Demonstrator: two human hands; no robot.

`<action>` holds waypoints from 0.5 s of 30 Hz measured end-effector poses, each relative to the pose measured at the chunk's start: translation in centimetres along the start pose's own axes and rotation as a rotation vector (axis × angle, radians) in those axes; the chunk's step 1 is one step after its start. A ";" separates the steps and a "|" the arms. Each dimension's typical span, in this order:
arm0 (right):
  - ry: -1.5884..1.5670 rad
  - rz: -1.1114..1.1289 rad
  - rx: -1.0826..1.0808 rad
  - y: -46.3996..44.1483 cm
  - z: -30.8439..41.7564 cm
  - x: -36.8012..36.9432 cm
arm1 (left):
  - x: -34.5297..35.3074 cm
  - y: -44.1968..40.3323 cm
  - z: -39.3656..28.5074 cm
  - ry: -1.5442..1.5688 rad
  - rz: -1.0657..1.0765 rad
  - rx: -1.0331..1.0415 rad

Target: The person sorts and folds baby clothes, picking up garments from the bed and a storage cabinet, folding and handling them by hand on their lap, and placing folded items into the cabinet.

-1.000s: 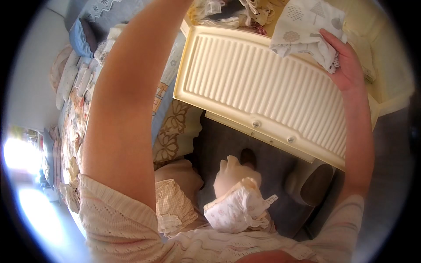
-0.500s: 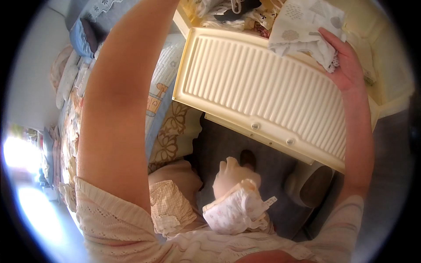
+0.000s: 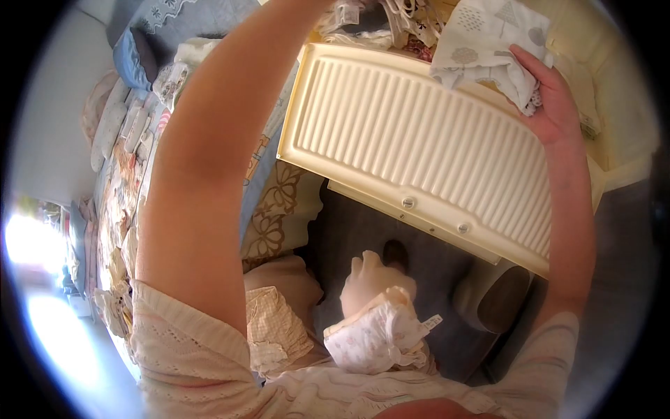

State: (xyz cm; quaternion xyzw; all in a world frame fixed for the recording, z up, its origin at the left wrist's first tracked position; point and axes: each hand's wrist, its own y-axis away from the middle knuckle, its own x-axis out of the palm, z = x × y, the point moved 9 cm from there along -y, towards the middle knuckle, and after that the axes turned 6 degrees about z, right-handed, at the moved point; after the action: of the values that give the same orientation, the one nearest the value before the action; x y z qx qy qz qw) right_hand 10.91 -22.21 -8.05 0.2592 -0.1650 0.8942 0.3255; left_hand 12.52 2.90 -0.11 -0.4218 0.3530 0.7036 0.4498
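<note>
My right hand (image 3: 555,105) is closed on a white cloth (image 3: 481,49) printed with grey trees and clouds, its thumb lying over the fabric. The cloth hangs folded above the far edge of a cream ribbed panel (image 3: 419,140). My left forearm (image 3: 209,153) stretches up past the top edge of the view, so the left hand is hidden. Near where it leaves the view, a heap of clothes and straps (image 3: 380,28) fills the cream compartment behind the panel. On my lap rest a folded white floral cloth (image 3: 377,335) with a tag and a yellow checked cloth (image 3: 276,328).
To the left is a bed with a patterned cover (image 3: 118,202), piles of clothing and a blue pillow (image 3: 132,59). A brown-patterned mat (image 3: 276,216) lies below the bed edge. A rounded beige and brown object (image 3: 492,297) stands under the panel on the dark floor.
My left forearm has shifted right and further up, over the clothes heap, where the visible items have moved. My right hand keeps the cloth in nearly the same place.
</note>
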 end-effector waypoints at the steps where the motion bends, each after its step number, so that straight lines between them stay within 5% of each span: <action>1: -0.012 0.024 0.007 -0.1 0.0 0.1 | -0.2 0.0 0.0 0.084 -0.066 -0.004; 3: -0.035 0.073 0.022 -0.3 0.0 0.2 | -0.5 2.2 -0.3 0.252 -0.200 -0.012; 11: 0.022 0.017 0.012 -0.3 -0.1 0.5 | 0.4 2.3 -1.5 0.131 -0.032 -0.062; 15: 0.036 -0.024 0.006 -0.2 0.0 0.3 | -0.4 1.3 0.0 0.183 -0.061 0.092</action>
State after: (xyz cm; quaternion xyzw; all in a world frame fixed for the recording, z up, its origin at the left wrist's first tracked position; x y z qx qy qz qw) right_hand 10.89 -21.90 -7.86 0.2460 -0.1534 0.8953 0.3383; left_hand 11.43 2.36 0.41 -0.4736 0.4116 0.6313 0.4557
